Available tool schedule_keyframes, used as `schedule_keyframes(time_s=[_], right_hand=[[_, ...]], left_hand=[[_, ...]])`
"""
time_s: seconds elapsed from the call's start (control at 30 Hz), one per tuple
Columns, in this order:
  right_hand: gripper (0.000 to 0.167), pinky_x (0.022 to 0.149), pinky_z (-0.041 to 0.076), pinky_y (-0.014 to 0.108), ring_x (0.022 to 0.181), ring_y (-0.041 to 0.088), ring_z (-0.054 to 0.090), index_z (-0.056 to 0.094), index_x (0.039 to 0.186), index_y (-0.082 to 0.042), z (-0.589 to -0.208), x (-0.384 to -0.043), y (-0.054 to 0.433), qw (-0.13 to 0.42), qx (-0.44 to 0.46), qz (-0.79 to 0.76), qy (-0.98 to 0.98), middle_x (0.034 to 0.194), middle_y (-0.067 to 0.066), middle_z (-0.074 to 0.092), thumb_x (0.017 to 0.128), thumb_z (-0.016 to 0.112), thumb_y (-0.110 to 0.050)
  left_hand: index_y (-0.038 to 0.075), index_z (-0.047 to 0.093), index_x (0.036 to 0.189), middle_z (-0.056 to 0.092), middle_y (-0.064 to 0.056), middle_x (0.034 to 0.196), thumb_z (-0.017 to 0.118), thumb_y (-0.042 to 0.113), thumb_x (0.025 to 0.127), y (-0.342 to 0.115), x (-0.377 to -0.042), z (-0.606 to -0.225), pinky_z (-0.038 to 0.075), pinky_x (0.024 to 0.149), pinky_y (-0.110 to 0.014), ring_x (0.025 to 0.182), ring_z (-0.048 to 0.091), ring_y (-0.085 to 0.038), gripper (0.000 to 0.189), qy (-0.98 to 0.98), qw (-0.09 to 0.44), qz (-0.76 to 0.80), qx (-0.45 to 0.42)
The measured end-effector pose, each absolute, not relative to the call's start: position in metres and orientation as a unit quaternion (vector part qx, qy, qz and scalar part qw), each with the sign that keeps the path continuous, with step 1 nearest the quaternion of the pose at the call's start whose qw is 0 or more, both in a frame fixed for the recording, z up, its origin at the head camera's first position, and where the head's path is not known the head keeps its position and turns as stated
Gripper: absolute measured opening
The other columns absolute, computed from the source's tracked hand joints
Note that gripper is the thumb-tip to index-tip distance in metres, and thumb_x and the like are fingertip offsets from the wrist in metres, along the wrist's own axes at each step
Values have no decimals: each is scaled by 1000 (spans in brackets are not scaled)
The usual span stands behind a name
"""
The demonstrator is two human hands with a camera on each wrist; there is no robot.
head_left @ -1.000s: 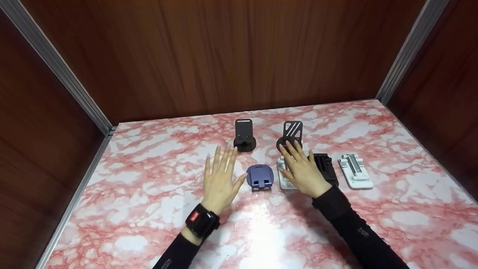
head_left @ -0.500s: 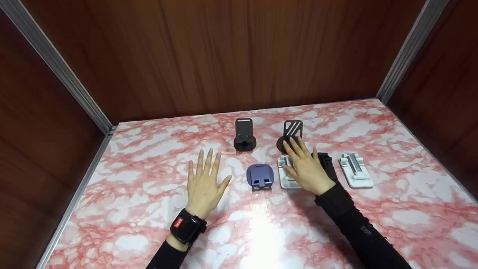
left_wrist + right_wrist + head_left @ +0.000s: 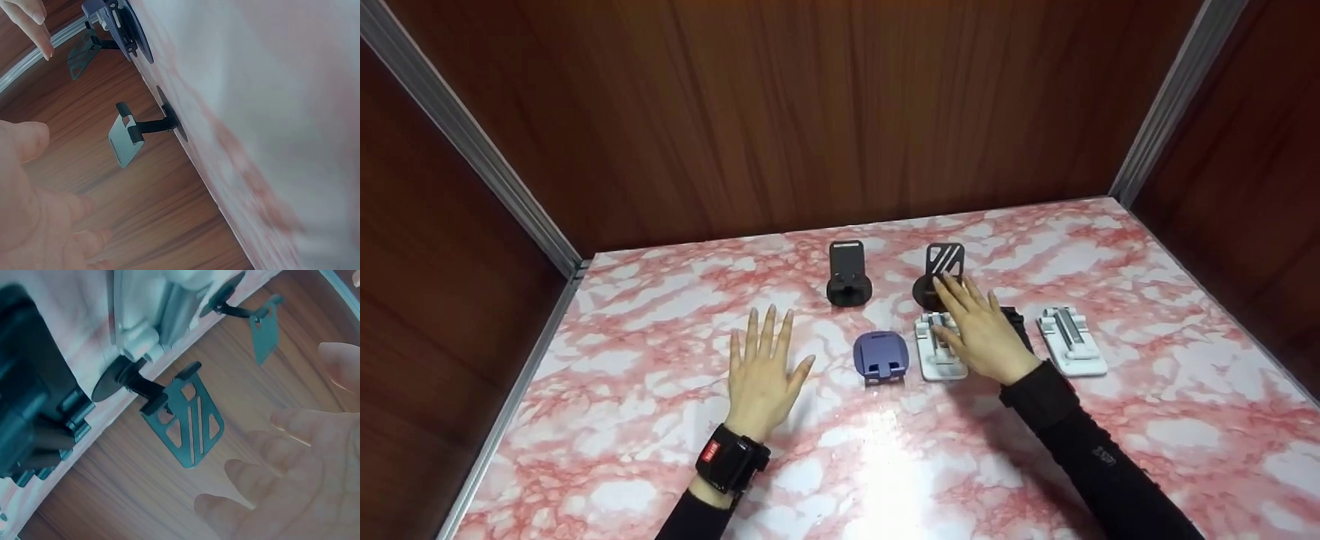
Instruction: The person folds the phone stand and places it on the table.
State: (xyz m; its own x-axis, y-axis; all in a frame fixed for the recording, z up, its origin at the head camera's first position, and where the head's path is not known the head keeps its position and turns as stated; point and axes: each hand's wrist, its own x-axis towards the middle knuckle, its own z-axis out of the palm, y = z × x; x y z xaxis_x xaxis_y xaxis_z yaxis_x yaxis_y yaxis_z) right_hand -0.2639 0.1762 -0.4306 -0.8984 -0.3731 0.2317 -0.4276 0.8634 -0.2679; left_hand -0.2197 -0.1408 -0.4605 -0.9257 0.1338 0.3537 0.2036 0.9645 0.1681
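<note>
Both hands are free: our left hand (image 3: 761,379) is flat, fingers spread, over the surface (image 3: 622,420) left of the purple stand (image 3: 882,352). Our right hand (image 3: 988,336), fingers straight, hovers over the black folded stand (image 3: 1015,320), covering most of it, plus part of the left white stand (image 3: 941,369). No contact visible in the wrist views. Right white stand (image 3: 1080,360) lies flat at the row's end. Behind, solid-backed stand (image 3: 847,259) and slotted stand (image 3: 935,256) are upright. Step reads as a hover above the stands, no grasp made. Next move, we judge, calls for lowering the right hand and curling fingers round one stand's edges without clipping the slotted stand near our fingertips.
</note>
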Motion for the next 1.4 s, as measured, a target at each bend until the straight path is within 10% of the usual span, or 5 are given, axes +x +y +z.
schedule_keyframes(time_s=[0.57,0.87,1.23,1.4], right_hand=[[74,113,10,59,141,43,5,6,146,5,-401,-300,200,39,177,217,-959,152,28,7,96,45,-32],[79,112,23,52,132,47,27,3,145,8,-402,-326,209,17,134,269,-954,145,34,23,94,52,-28],[55,98,45,46,114,40,53,36,133,15,-415,-354,215,-18,111,368,-923,120,33,54,90,57,-11],[41,75,50,16,105,37,60,52,122,14,-419,-361,216,-11,96,404,-910,110,31,60,86,60,-6]], left_hand=[[17,22,148,21,-10,154,41,52,92,-142,-219,-454,10,115,-55,144,9,-32,69,-973,178,-111,-93],[15,21,148,20,-11,154,41,52,92,-140,-218,-458,5,116,-53,144,8,-33,70,-974,173,-107,-95],[15,21,148,18,-11,155,39,54,93,-140,-216,-460,7,116,-53,144,9,-33,70,-977,163,-99,-93],[14,23,148,20,-12,154,42,53,92,-140,-216,-460,8,116,-54,143,10,-33,70,-976,166,-106,-96]])
